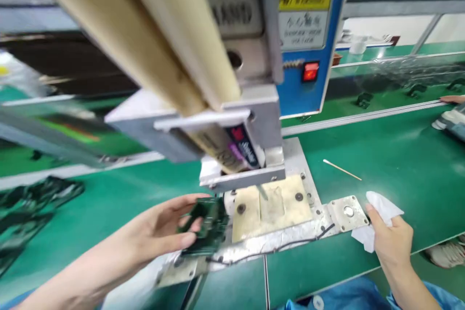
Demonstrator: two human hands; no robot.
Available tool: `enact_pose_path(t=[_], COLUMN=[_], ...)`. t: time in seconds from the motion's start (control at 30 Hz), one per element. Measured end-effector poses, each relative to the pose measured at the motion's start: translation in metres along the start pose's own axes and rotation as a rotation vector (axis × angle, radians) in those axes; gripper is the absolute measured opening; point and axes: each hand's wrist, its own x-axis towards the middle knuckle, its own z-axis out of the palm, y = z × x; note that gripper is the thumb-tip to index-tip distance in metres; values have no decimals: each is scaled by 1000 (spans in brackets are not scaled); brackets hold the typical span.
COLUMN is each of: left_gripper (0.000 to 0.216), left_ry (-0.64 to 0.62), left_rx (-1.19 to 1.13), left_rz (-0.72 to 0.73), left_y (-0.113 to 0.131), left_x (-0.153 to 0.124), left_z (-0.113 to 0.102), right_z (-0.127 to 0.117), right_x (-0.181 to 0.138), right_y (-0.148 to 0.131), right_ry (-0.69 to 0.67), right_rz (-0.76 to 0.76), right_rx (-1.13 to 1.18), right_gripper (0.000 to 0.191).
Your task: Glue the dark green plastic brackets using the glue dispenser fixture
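My left hand [165,230] grips a small dark green circuit board [207,225], thumb on top, at the left edge of the press's metal base plate [290,240]. My right hand [390,242] is closed on a crumpled white tissue [381,208] beside the right end of that plate. Between the two hands a cream fixture block [272,206] sits on the plate, right under the press head [241,174]. A beige lever arm [152,43] slants down from the upper left toward the head.
The blue and grey machine body [308,48] with a red switch [310,71] stands behind the fixture. A thin wooden stick [341,169] lies on the green mat. Dark parts [32,203] are heaped at far left. Another person's hand [452,99] shows at far right.
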Motion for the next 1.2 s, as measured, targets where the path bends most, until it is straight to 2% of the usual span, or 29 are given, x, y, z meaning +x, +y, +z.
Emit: enact_pose_path(t=[0.07, 0.1, 0.17, 0.23, 0.37, 0.5, 0.63, 0.73, 0.83, 1.03, 1.13, 1.2], left_gripper=[40, 43, 46, 50, 49, 51, 58, 55, 52, 56, 84, 98], left_ry=[-262, -350, -408, -422, -389, -362, -271, -296, -332, -310, -263, -139], left_rx=[-307, -447, -603, -645, -633, -524, -316, -139, 11, 290, 326, 292], left_rz=[-300, -431, -593, -659, -598, -487, -274, -153, -134, -64, -116, -136], left_y=[7, 10, 16, 21, 21, 9, -7, -10, -7, -2, -5, -11], left_x=[-16, -18, -15, -4, 19, 29, 29, 27, 26, 24, 23, 17], left_z=[30, 44, 67, 82, 94, 97, 103, 106, 107, 107, 99, 85], right_z=[-1, 0, 0, -1, -3, -2, 0, 1, 1, 2, 4, 6], right_x=[-2, -4, -6, -6, -3, -2, -1, -1, -2, -3, 0, 3], right_y=[-6, -10, -14, -14, -7, -3, -3, -4, -4, -14, -23, -29], right_ry=[28, 38, 44, 41, 13, -18, -6, 2, -10, 3, -63, -147], right_rz=[21, 33, 50, 45, -48, -95, -53, -44, -34, -85, -115, -118], right_rx=[24, 41, 71, 82, 67, 86, 126, 121, 132, 95, 1, -67], right_gripper=[54, 54, 54, 53, 52, 52, 54, 56, 55, 55, 54, 54])
